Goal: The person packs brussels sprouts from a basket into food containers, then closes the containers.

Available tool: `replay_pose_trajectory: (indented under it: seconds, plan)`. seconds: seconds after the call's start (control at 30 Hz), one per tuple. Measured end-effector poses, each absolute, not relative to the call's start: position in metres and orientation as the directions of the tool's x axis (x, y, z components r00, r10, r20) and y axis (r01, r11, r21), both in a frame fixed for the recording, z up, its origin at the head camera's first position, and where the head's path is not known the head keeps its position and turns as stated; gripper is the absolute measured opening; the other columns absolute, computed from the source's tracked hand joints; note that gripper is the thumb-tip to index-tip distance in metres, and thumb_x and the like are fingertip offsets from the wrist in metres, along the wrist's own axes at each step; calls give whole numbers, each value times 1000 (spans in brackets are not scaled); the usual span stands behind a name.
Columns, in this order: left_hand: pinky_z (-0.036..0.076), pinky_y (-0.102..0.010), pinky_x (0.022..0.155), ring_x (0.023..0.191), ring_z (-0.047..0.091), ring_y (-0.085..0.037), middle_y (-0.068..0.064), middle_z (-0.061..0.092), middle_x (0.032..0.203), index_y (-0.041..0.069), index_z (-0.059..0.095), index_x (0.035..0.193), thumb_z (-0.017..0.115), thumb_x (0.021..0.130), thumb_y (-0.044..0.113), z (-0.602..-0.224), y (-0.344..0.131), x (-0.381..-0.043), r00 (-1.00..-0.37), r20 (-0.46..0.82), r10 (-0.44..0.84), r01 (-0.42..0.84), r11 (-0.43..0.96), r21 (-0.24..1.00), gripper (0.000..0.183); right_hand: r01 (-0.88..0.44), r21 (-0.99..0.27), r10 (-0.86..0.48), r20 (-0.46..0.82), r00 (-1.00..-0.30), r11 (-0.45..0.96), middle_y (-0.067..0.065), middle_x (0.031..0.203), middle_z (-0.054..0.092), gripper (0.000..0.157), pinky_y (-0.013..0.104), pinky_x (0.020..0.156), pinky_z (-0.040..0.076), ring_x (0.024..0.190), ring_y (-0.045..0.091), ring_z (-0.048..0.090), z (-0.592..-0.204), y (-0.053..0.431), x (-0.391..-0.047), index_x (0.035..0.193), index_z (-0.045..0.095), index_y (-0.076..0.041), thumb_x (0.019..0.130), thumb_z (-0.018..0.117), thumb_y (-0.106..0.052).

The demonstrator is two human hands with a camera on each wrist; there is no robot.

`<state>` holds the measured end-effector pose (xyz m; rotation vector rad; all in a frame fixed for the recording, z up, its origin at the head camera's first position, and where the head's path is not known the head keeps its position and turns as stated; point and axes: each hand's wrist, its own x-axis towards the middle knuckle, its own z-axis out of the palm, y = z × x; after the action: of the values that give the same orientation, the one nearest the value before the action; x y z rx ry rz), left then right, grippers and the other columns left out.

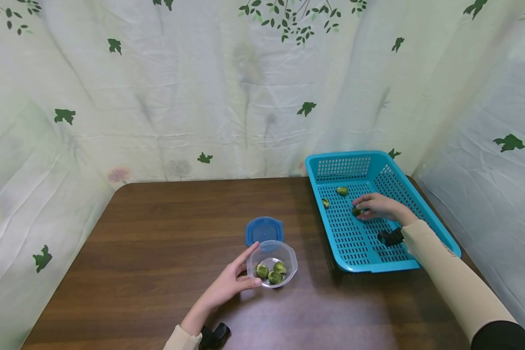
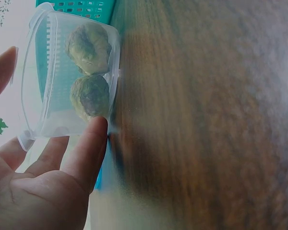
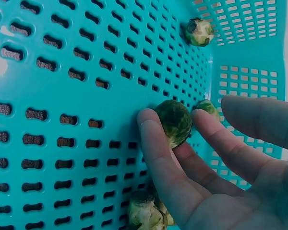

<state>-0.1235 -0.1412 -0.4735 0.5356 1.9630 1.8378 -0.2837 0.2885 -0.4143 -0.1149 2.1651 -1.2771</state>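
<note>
In the head view, my left hand (image 1: 231, 282) holds a small clear plastic tub (image 1: 292, 262) at its left side, thumb near the front and a finger along the back rim. Several Brussels sprouts (image 1: 275, 277) lie inside; the left wrist view shows two sprouts (image 2: 90, 96) through the wall. Inside the blue basket (image 1: 362, 268), my right hand (image 1: 382, 207) pinches a green Brussels sprout (image 3: 174, 122) between its fingertips, low over the slotted floor. Other sprouts lie around it: one (image 1: 342, 191) toward the back, one (image 1: 325, 203) by the left wall, and more (image 3: 146, 212) beside the fingers.
A round blue lid (image 1: 264, 230) lies on the brown wooden table (image 1: 170, 233) just behind the tub. The basket takes up the table's right end. A pale curtain (image 1: 192, 97) with green leaf prints hangs behind and at the sides.
</note>
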Motion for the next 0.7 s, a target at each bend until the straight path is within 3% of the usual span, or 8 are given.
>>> replay_pose_trajectory:
  seconds: [0.37,0.7]
  plan:
    - [47,-28,92,127,41,-41,-21,17,155,12,17,154,65,90,2,-473,-141,-124,-847,-16,532,19,61,998,81,213,-830,-362,-436,-824,515,38,143,23,44,46,95,46,106,35,58,-409,287,-281,139,29,18,103,34,-7]
    - [48,-28,91,122,47,-40,-22,17,155,12,17,154,66,89,4,-474,-141,-123,-850,-30,525,1,59,998,82,187,-856,-361,-388,-848,481,36,142,28,42,47,94,46,103,32,62,-398,283,-273,137,35,17,104,37,-9]
